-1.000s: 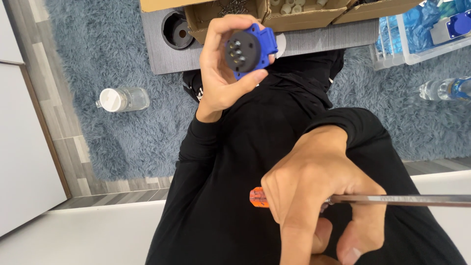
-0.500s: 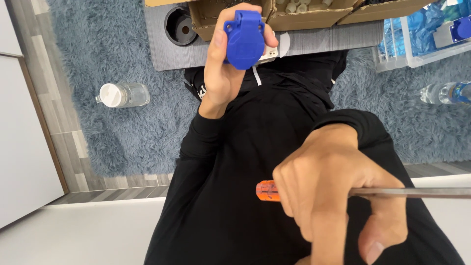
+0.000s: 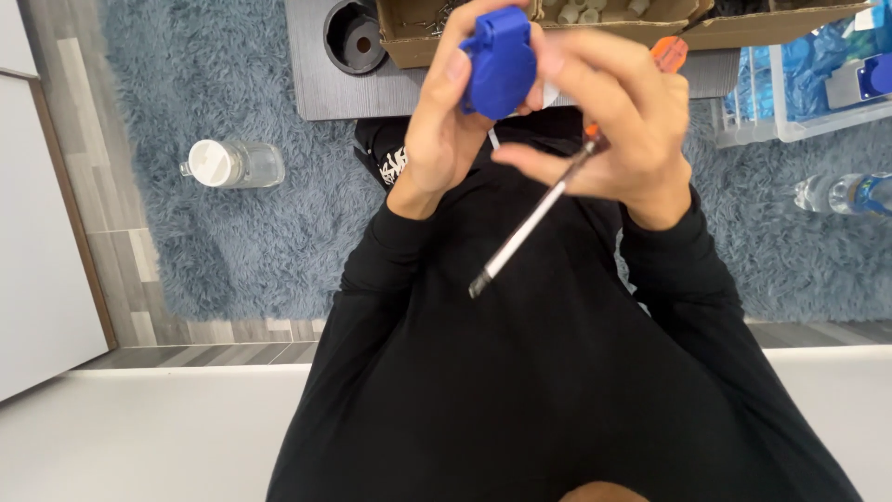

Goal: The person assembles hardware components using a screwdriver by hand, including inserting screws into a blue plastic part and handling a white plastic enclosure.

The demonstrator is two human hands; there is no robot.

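The left hand (image 3: 446, 121) holds a blue plug (image 3: 500, 60) up in front of the person's chest. Its fingers are wrapped around the plug's left side, and the thumb sits near the top edge. The right hand (image 3: 613, 121) is just beside it on the right. Its fingers touch the plug's right side, so both hands are on the plug at once.

The right hand also holds a screwdriver (image 3: 534, 218). The thumb and fingers pinch it close to where the orange handle meets the metal rod. The orange handle (image 3: 669, 51) sticks out above the hand. The long metal rod slants down and to the left, and its tip points at the black top the person wears.

Past the hands there is a grey worktop (image 3: 316, 84) with a round black hole. An open cardboard box (image 3: 409, 42) sits on it with small parts inside. A clear jar (image 3: 232, 164) with a white lid lies on the fluffy grey-blue rug (image 3: 232, 242). At the right are a clear bin (image 3: 799, 102) with blue things in it and a water bottle (image 3: 841, 193) on the rug.
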